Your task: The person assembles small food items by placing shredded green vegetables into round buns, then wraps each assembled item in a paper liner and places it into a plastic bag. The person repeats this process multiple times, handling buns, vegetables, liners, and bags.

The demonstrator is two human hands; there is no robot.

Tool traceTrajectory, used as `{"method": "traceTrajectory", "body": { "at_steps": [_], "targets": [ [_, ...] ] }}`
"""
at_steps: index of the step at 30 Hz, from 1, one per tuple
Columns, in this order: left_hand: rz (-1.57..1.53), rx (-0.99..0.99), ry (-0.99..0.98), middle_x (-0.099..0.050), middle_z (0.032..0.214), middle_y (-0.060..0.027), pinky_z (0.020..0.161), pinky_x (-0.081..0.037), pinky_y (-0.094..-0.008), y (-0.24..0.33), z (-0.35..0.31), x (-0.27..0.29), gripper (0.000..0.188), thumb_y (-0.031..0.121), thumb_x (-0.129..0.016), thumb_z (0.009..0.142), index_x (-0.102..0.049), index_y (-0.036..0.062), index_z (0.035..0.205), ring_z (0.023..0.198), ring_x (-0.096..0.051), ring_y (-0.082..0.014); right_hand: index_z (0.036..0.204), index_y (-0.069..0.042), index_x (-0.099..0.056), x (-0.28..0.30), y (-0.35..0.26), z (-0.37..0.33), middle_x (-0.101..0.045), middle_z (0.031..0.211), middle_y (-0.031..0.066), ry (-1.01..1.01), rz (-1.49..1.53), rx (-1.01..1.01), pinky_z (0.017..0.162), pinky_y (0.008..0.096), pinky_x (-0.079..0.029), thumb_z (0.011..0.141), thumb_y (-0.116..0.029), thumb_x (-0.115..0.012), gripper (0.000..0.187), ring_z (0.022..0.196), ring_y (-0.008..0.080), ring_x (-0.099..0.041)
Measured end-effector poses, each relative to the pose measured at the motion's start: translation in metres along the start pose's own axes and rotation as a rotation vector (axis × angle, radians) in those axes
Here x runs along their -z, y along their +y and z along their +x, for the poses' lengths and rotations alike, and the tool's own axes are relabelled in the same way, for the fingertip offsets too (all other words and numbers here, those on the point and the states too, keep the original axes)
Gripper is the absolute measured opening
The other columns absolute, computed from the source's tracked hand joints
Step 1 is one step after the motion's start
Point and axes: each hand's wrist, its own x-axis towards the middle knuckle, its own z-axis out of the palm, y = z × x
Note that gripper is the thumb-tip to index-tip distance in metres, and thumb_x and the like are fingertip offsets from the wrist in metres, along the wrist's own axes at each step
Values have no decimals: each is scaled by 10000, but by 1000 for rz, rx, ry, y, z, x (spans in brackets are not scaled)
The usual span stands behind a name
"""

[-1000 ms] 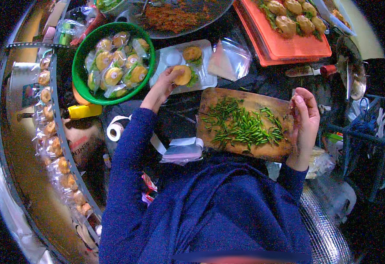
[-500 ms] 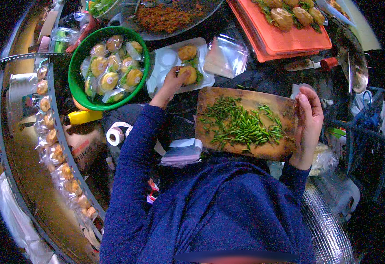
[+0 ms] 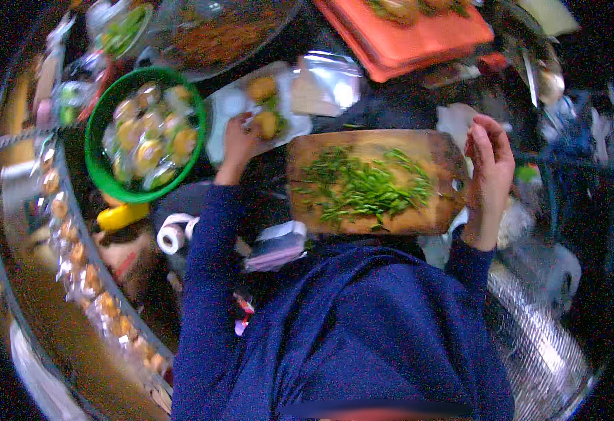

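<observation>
Filled bun (image 3: 267, 125) — on the white tray (image 3: 217, 137), nearer the person, greens poking out beside it. Left hand (image 3: 238, 140) is at its left edge; blurred, can't tell if fingers are pinching it or just touching.

Risks, left to right:
Left hand: an off-centre push could skid the bun or spill its greens, my read.
Cutting board (image 3: 444, 210): loose green chillies (image 3: 373, 186) could roll off if the board gets knocked — the right wrist is close to its edge.
Right hand (image 3: 493, 151): thumb and fingertips close together beside a pale plastic film (image 3: 453, 121); can't tell if it's gripped. If it's only lightly caught, it could slip or crumple.

Counts, left to right:
Green basket (image 3: 105, 184): 1. Wrapped buns (image 3: 149, 153) inside: several, too blurred and overlapped for a number.
White roll (image 3: 171, 250): 1.
White tray: 1, carrying 2 buns.
Board: 1; chillies: many, not countable.
Orange tray (image 3: 412, 49): at least 1, with at least 2 buns cut off by the upper edge.
</observation>
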Motion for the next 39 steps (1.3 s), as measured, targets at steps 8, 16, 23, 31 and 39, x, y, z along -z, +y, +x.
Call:
{"method": "traceTrajectory", "body": {
  "at_steps": [8,16,23,31,39],
  "targets": [
    [-22,-202,-152,-609,1069,-112,765,-473,-362,91,-45,49,276,186,-640,843,-614,62,1088,957,-565,-281,1084,-66,-610,78,10,2,-577,912,15,411,-611,296,729,246,-457,814,-118,-695,288,824,96,-543],
    [70,-597,-389,-596,1029,-121,839,-457,-395,170,-99,82,275,114,-673,773,-619,66,1038,989,-540,-321,941,-71,-683,124,64,-27,-633,831,106,235,-1074,274,684,308,-480,846,-119,-591,141,754,212,-619],
    [120,-568,-365,-614,1029,-123,840,-464,-391,165,-114,115,261,112,-661,782,-619,66,1036,962,-569,-316,1131,-21,-562,109,174,-107,-513,1127,241,-40,-1271,119,841,456,-458,792,-129,-604,359,982,409,-523],
    [55,-434,-224,-634,984,-142,801,-484,-388,136,-143,161,254,124,-666,790,-619,47,1027,911,-601,-328,1090,1,-547,136,213,-116,-583,1070,200,-92,-1128,-99,825,444,-457,679,-58,-645,427,997,367,-553],
    [25,-485,-356,-634,907,-113,698,-490,-386,133,-184,167,222,152,-673,783,-626,58,978,807,-599,-298,982,-28,-527,146,197,-95,-620,902,230,11,-1310,-152,725,486,-452,724,-91,-570,268,838,451,-574]
  ]
}}
